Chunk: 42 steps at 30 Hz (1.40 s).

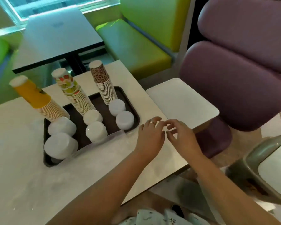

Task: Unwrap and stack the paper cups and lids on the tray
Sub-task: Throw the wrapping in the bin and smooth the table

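Three cup stacks [74, 93] and white lids [61, 127] on dark tray [134, 111]; both hands [150, 135] just beside it

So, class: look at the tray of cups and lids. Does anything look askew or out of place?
Yes. The orange cup stack and the fruit-print stack appear to lean left, while the brown stack looks straighter. A clear plastic wrapper lies over the tray edge.

Dark brown tray [133, 111] holds orange, fruit-print, leopard-print cup stacks (white lids).
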{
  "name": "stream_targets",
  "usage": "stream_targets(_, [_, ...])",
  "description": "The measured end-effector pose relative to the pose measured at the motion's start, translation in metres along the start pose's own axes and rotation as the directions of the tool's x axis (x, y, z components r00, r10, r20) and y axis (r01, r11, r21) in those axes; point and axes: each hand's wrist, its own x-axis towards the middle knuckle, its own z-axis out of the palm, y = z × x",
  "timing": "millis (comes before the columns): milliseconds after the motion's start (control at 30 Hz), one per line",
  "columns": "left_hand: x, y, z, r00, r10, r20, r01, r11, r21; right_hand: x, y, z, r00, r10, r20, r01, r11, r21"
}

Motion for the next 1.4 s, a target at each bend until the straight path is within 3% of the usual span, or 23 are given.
stream_targets(200, [-0.039, -0.081, -0.023, 0.982, -0.179, -0.056, 0.177, 0.984, -0.037, -0.003, -0.034, 0.075, 0.964, -0.012, 0.267, 0.028, 0.998, -0.056])
stream_targets(367, [-0.078, -0.134, -0.029, 0.934, -0.355, 0.031, 0.356, 0.934, -0.015, -0.011, -0.042, 0.124, 0.892, 0.148, 0.426, -0.065, 0.977, -0.203])
stream_targets(600, [-0.113, -0.174, -0.032, 0.915, -0.395, 0.079, 0.396, 0.918, 0.003, -0.014, -0.034, 0.154, 0.898, 0.227, 0.378, -0.123, 0.952, -0.28])
stream_targets(733, [-0.119, -0.181, -0.04, 0.936, -0.348, 0.057, 0.352, 0.933, -0.077, -0.015, -0.038, 0.154, 0.945, 0.075, 0.319, 0.019, 0.959, -0.283])
stream_targets(867, [-0.107, -0.187, -0.071, 0.937, -0.347, 0.041, 0.342, 0.887, -0.31, -0.004, -0.071, 0.141, 0.926, -0.14, 0.35, 0.168, 0.985, -0.05])
stream_targets(967, [-0.092, -0.196, -0.108, 0.931, -0.286, 0.228, 0.36, 0.825, -0.435, 0.0, -0.116, 0.116, 0.863, -0.278, 0.421, 0.212, 0.957, 0.196])
stream_targets(1067, [-0.086, -0.209, -0.131, 0.868, -0.169, 0.467, 0.431, 0.724, -0.539, 0.004, -0.152, 0.09, 0.808, -0.259, 0.53, 0.071, 0.934, 0.349])
stream_targets(1167, [-0.084, -0.217, -0.137, 0.814, -0.048, 0.579, 0.481, 0.615, -0.625, 0.012, -0.168, 0.071, 0.784, -0.263, 0.562, 0.02, 0.916, 0.4])
stream_targets(1300, [-0.083, -0.211, -0.135, 0.822, 0.014, 0.57, 0.479, 0.526, -0.703, 0.026, -0.174, 0.052, 0.856, -0.242, 0.457, -0.055, 0.836, 0.546])
stream_targets(1400, [-0.08, -0.198, -0.133, 0.889, -0.082, 0.45, 0.452, 0.305, -0.838, 0.044, -0.156, 0.043, 0.896, -0.078, 0.438, -0.313, 0.59, 0.744])
